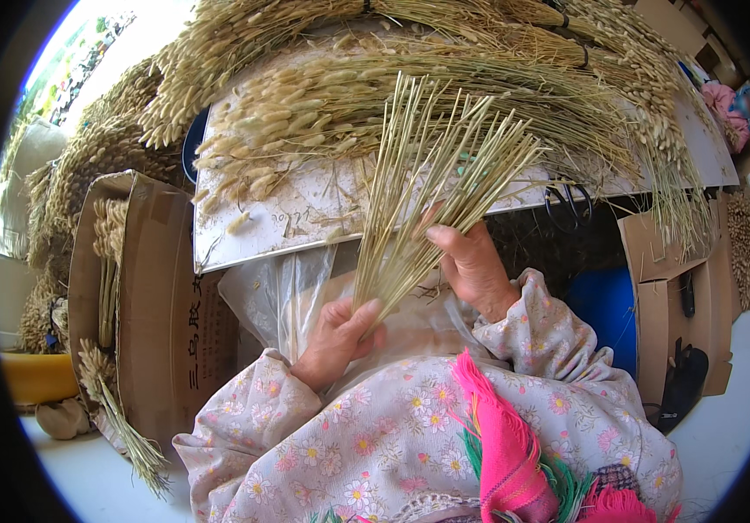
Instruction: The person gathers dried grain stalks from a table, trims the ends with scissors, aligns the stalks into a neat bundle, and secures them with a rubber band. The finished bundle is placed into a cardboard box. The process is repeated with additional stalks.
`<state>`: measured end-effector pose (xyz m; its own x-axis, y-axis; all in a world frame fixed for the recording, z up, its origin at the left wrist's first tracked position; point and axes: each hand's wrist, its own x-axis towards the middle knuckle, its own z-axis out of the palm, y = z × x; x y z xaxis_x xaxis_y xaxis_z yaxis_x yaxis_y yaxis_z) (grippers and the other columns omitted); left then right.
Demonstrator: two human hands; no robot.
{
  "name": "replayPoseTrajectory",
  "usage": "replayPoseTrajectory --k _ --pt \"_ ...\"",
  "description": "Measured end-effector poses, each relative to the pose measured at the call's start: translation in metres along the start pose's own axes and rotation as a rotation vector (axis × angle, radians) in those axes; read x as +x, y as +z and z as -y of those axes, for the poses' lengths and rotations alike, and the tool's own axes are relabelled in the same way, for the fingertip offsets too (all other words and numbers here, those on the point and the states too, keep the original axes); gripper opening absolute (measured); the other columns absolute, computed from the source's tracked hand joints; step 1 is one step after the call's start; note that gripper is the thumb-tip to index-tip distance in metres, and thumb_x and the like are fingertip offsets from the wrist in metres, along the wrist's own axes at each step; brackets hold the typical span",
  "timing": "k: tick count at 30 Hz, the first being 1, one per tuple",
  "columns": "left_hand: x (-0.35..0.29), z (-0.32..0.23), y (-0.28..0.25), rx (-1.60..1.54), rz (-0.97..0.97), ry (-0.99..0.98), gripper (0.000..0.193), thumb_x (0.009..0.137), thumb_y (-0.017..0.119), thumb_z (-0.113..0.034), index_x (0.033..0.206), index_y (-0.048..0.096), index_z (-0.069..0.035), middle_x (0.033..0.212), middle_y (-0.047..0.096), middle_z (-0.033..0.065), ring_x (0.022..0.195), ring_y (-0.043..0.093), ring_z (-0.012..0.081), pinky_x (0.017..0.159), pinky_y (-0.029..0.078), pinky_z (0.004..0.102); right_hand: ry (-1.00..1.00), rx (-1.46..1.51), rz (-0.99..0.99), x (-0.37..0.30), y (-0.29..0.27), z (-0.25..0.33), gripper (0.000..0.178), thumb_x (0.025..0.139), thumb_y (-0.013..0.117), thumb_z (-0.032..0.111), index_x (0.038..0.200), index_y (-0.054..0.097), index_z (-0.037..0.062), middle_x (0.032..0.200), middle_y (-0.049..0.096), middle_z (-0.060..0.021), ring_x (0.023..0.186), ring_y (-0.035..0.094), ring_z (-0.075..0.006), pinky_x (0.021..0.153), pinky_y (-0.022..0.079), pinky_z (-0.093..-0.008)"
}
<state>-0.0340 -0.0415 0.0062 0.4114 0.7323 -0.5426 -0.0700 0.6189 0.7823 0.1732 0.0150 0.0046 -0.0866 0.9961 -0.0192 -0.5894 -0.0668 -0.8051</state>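
Observation:
A bundle of dried grass stalks (414, 209) stands in front of my chest, fanned out at its far end and narrowing toward me. My left hand (340, 338) is closed round its narrow lower end, fingers curled and thumb on top. Higher up on the right side, my right hand (473, 266) grips part of the same stalks, with the thumb across them. No fluffy heads show on this bundle. Beyond it, loose dried grass with fluffy heads (296, 109) lies across the white table (248, 235), heads to the left and stems to the right.
Tied grass bundles (279, 35) lie along the table's back. Black-handled scissors (569, 207) rest at its front edge. A cardboard box (153, 305) holding grass bunches stands left, another open carton (654, 305) right. Clear plastic sheeting (283, 292) hangs below the table edge.

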Motion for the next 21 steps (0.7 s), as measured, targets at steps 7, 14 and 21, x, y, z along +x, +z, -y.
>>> replayPoseTrajectory --k 7,14,21 --pt "0.001 0.002 -0.001 -0.002 0.042 -0.015 0.027 0.096 0.052 -0.032 0.092 0.063 -0.008 0.056 0.051 -0.0007 0.044 0.032 0.0035 0.041 0.022 0.0198 -0.073 0.095 0.026 0.01 -0.005 0.02 0.014 0.08 0.061 0.013 0.092 0.056 0.0081 0.087 0.054 -0.0017 0.085 0.052 -0.0156 0.082 0.044 -0.0333" --pt "-0.001 0.001 0.0 0.0 0.062 -0.011 0.028 0.097 0.051 -0.032 0.1 0.063 -0.007 0.054 0.046 -0.001 0.043 0.029 0.004 0.041 0.021 0.021 -0.16 0.298 -0.017 0.022 -0.019 0.045 0.012 0.081 0.06 0.01 0.092 0.058 0.0074 0.088 0.058 -0.0047 0.085 0.055 -0.0179 0.077 0.049 -0.0359" --pt "-0.002 -0.001 0.0 -0.009 0.085 -0.013 0.026 0.095 0.055 -0.03 0.081 0.063 -0.01 0.057 0.052 -0.0024 0.046 0.038 0.0034 0.043 0.026 0.0193 -0.183 0.365 0.039 0.028 -0.032 0.059 0.014 0.082 0.06 0.012 0.096 0.056 0.0108 0.086 0.057 -0.0015 0.084 0.054 -0.0154 0.089 0.044 -0.0384"
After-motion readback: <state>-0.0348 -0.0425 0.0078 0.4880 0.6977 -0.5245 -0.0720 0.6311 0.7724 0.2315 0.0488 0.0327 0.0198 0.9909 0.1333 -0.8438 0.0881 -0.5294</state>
